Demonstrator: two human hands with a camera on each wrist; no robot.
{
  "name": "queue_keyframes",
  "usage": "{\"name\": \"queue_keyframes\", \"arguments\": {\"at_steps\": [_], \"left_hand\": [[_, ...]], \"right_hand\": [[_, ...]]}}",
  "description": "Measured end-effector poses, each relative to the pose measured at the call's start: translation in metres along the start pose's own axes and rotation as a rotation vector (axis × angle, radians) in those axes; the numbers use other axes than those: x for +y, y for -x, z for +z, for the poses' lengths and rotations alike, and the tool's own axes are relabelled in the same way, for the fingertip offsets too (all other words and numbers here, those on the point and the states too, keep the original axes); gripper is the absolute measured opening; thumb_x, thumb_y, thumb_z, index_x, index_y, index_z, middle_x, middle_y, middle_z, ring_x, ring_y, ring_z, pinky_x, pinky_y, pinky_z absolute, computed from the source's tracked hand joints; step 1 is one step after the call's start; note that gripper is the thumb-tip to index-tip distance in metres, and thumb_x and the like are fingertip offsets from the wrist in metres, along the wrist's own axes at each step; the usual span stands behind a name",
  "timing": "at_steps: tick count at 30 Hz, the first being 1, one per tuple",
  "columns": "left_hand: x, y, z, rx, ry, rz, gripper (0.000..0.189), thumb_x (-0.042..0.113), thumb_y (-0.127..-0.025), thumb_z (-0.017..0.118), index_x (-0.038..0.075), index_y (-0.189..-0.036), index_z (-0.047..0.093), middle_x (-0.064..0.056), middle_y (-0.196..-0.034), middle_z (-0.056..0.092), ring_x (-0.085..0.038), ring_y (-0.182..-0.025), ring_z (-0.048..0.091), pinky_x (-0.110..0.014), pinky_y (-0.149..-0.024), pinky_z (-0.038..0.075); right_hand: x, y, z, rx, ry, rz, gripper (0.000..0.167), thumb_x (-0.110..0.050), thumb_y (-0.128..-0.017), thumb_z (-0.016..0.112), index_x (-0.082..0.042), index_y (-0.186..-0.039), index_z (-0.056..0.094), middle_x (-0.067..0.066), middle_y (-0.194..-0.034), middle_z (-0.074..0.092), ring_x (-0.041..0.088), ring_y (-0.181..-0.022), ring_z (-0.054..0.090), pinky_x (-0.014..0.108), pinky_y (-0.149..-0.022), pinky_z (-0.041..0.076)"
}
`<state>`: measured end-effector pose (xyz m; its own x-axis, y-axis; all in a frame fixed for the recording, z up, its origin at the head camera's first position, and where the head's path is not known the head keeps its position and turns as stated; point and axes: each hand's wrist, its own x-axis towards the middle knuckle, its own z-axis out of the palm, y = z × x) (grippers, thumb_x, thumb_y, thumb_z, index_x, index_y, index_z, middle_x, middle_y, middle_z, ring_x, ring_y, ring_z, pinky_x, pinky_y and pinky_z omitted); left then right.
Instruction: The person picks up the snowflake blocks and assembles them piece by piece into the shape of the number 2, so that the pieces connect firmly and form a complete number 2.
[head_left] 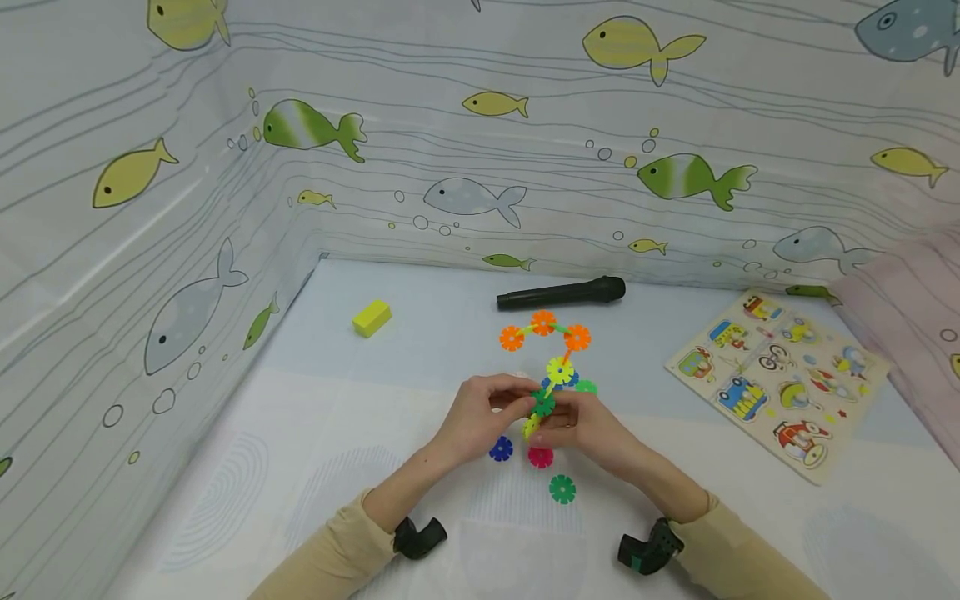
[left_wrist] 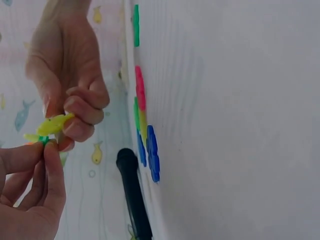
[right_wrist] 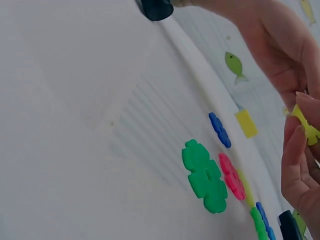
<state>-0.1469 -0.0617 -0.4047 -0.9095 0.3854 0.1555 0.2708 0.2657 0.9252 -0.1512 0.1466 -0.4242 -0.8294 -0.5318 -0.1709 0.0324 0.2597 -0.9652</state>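
Observation:
Both hands meet over the table around a chain of slotted plastic flower discs. My left hand (head_left: 480, 417) pinches a green disc (head_left: 543, 404) of the chain between thumb and fingertips. From the other side, my right hand (head_left: 596, 429) pinches a yellow disc (left_wrist: 54, 123) right against the green one. The chain runs on upward through another yellow disc (head_left: 559, 371) to several orange discs (head_left: 543, 322) in an arc. Below the hands lie a loose blue disc (head_left: 501, 448), a pink disc (head_left: 540, 457) and a green loose disc (right_wrist: 204, 176).
A black microphone (head_left: 561, 294) lies behind the chain. At the back left sits a yellow block (head_left: 372, 318). A wooden picture puzzle board (head_left: 761, 421) occupies the right side. More blue and green discs are partly hidden behind the hands. A fish-patterned curtain (head_left: 555, 233) bounds the table.

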Motion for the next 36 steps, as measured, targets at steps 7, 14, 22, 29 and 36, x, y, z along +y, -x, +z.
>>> {"name": "queue_keyframes", "arguments": {"at_steps": [7,14,22,29,36], "left_hand": [[-0.002,0.001,0.002,-0.012,0.005,0.006,0.020,0.013,-0.096,0.067,0.007,-0.114,0.073,-0.008,-0.107,0.075,-0.019,-0.089,0.072,-0.020,-0.078,0.056],[0.000,0.001,0.000,0.009,-0.010,0.015,0.021,0.013,-0.097,0.066,0.007,-0.116,0.074,-0.008,-0.109,0.075,-0.020,-0.092,0.071,-0.022,-0.081,0.057],[0.002,0.001,-0.003,0.021,-0.011,0.016,0.022,0.011,-0.095,0.068,0.007,-0.116,0.074,-0.007,-0.108,0.075,-0.021,-0.094,0.071,-0.026,-0.082,0.059],[0.002,0.001,-0.003,0.023,-0.034,0.044,0.022,0.010,-0.094,0.069,0.006,-0.115,0.075,-0.006,-0.102,0.075,-0.020,-0.090,0.072,-0.029,-0.081,0.060],[0.008,0.003,-0.003,0.033,-0.086,0.043,0.023,0.006,-0.093,0.070,0.005,-0.115,0.075,-0.005,-0.098,0.075,-0.018,-0.087,0.071,-0.027,-0.078,0.060]], "right_hand": [[0.002,0.001,0.009,0.079,0.094,-0.005,0.039,-0.026,-0.084,0.081,-0.002,-0.111,0.067,0.004,-0.081,0.067,0.020,-0.075,0.064,0.028,-0.070,0.055],[0.001,0.001,0.014,0.124,0.093,-0.024,0.042,-0.028,-0.086,0.080,-0.004,-0.117,0.066,0.006,-0.094,0.073,0.020,-0.086,0.070,0.030,-0.076,0.058],[0.000,0.002,0.018,0.169,0.059,-0.005,0.043,-0.028,-0.086,0.080,-0.002,-0.118,0.067,0.008,-0.097,0.075,0.019,-0.089,0.074,0.028,-0.080,0.059],[0.000,0.002,0.019,0.191,-0.008,0.000,0.041,-0.023,-0.085,0.081,0.001,-0.116,0.069,0.012,-0.097,0.076,0.021,-0.089,0.075,0.025,-0.081,0.058],[0.002,0.001,0.022,0.217,-0.045,0.013,0.041,-0.021,-0.084,0.082,0.004,-0.114,0.070,0.012,-0.093,0.076,0.021,-0.087,0.075,0.024,-0.081,0.058]]}}
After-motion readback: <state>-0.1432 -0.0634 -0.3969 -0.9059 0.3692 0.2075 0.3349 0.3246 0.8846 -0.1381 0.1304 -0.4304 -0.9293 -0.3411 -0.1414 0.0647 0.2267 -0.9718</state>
